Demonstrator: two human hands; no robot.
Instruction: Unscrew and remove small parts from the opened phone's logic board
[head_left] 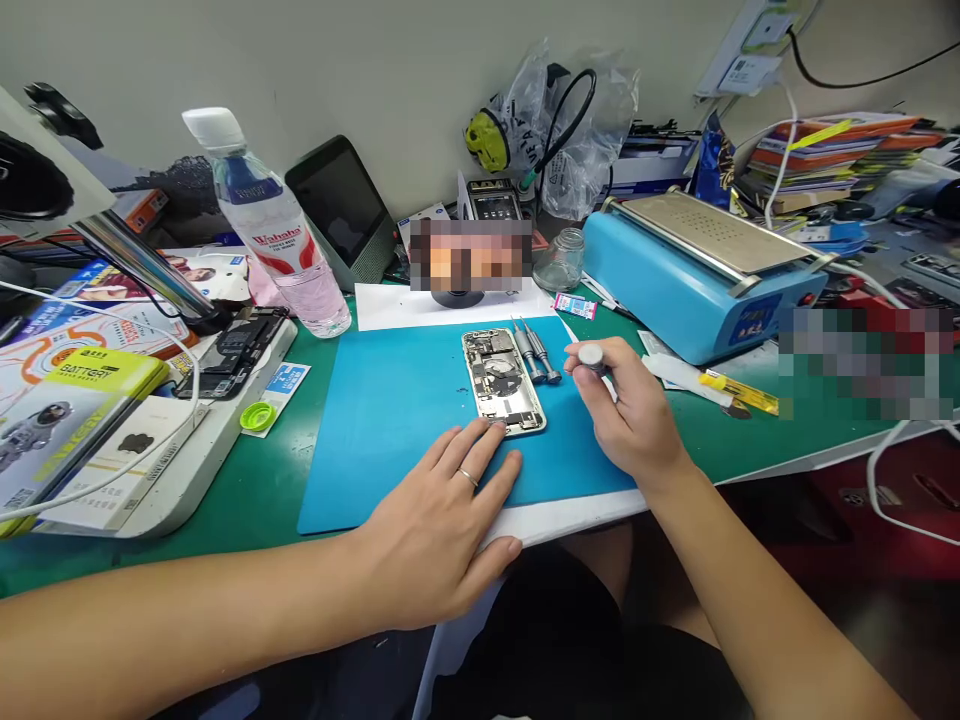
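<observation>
An opened phone (504,382) with its inner parts bare lies on a blue work mat (390,430). My left hand (457,500) is spread on the mat, palm down, its fingertips at the phone's near edge; a ring is on one finger. To the right of the phone, my right hand (626,405) is closed around a screwdriver (591,356), held above the mat. Only its round grey end shows plainly; the tip is hidden. Two more screwdrivers (536,352) lie side by side along the phone's right edge.
A blue heated plate machine (675,285) stands at the back right, near a glass jar (559,262). Left of the mat are a water bottle (277,235), a yellow battery box (82,410) and a lamp stand (142,255). A yellow-handled tool (741,392) lies right.
</observation>
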